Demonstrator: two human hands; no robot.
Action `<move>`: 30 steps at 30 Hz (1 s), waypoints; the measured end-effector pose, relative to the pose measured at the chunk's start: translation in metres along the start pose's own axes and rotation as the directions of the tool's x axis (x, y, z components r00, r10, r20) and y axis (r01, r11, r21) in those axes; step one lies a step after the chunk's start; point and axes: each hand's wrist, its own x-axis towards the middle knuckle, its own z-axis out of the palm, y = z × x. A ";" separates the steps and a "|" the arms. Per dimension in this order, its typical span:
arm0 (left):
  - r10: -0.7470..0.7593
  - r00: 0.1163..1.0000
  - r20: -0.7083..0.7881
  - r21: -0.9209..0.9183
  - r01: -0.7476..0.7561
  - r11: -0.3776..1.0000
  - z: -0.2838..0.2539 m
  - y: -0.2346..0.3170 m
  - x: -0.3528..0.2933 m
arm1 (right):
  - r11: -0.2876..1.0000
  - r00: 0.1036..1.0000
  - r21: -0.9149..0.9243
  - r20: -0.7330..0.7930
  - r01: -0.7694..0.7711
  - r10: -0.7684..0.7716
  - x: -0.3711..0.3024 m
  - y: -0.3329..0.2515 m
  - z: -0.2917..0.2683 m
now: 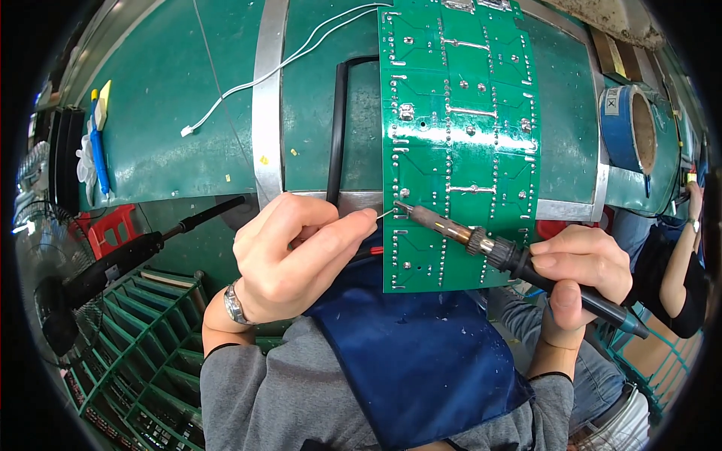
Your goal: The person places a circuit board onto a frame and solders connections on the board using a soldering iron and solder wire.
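Observation:
A long green circuit board (470, 169) lies solder side up, its near end reaching past the table edge over my lap. My right hand (575, 270) is wrapped round a soldering iron (492, 248), whose tip meets the board near its left edge. Between thumb and forefinger, my left hand (301, 244) pinches a thin solder wire (386, 214); its end reaches to the iron's tip. Whether any solder is molten there is too small to tell. A white two-wire cable (289, 59) with a small plug runs from the board's far end onto the table.
A black bent tube (338, 135) lies left of the board on the green table (173, 98). At right stands a blue-rimmed roll (628, 128). A blue pen-like tool (98, 154) rests far left, above a fan (64, 301) and a green rack (150, 331). Another person's arm (684, 248) shows at right.

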 end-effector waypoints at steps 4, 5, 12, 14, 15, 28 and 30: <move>0.029 0.999 0.016 0.034 -0.030 0.999 0.005 -0.003 0.002 | 1.000 1.000 -0.023 -0.004 0.014 -0.014 0.001 -0.002 0.003; 0.046 0.998 0.037 0.031 -0.047 0.998 0.004 -0.002 0.001 | 1.000 1.000 -0.021 -0.002 0.016 -0.016 0.000 -0.003 0.004; -0.134 0.991 -0.016 -0.059 0.133 0.989 -0.001 0.008 -0.003 | 0.999 0.992 -0.033 -0.122 -0.043 0.039 -0.009 -0.009 0.001; -0.082 0.997 0.003 -0.131 0.082 0.988 -0.002 0.007 -0.007 | 0.999 0.993 -0.026 -0.107 -0.041 0.038 -0.012 -0.010 0.000; -0.041 0.998 0.043 -0.114 0.046 0.992 -0.004 0.006 -0.008 | 0.998 0.994 -0.020 -0.094 -0.058 0.055 -0.013 -0.011 0.001; -0.013 1.000 0.014 0.125 0.011 0.992 -0.005 0.012 -0.014 | 0.993 0.998 -0.109 -0.061 -0.035 0.029 -0.020 -0.023 0.002; -0.027 0.999 -0.020 0.078 0.028 0.997 -0.006 0.012 -0.018 | 0.990 0.996 -0.136 -0.090 -0.024 0.012 -0.024 -0.026 -0.001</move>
